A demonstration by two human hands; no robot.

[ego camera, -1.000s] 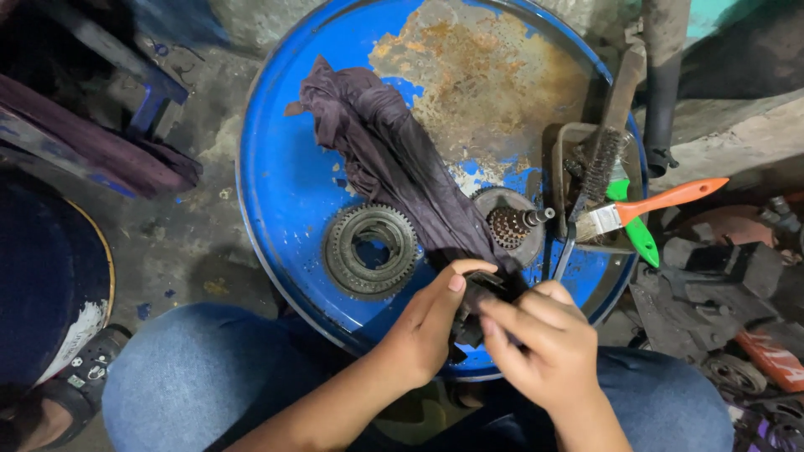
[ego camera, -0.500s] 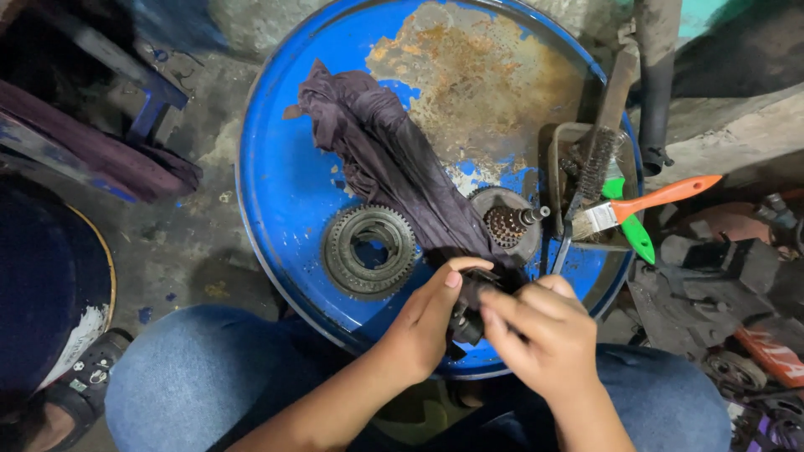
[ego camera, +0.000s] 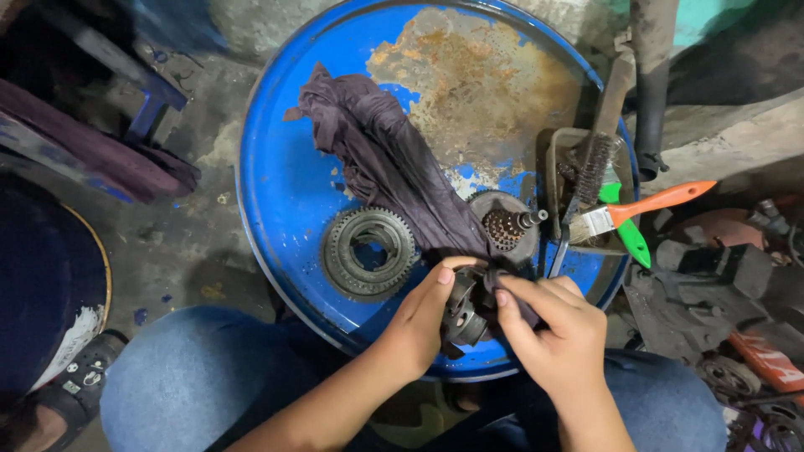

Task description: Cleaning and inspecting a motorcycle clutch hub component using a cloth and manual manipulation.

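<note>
In the lower centre of the frame, the left hand (ego camera: 423, 322) holds a dark round metal part (ego camera: 463, 311), with its fingers closed around the part's left side. The right hand (ego camera: 559, 328) presses the end of a long dark purple cloth (ego camera: 394, 167) against the part, its fingers pinching the cloth tightly. Both hands are over the near edge of a blue round metal drum lid with a rusty patch (ego camera: 285, 184).

The cloth runs from the hands to the upper left of the lid. Left of it lies a grey toothed gear ring (ego camera: 368, 251). Right of it stands a gear with a short shaft (ego camera: 507, 228). At the right edge of the lid lies a paintbrush with an orange handle (ego camera: 645, 205), crossing a green handle (ego camera: 626, 230).
</note>
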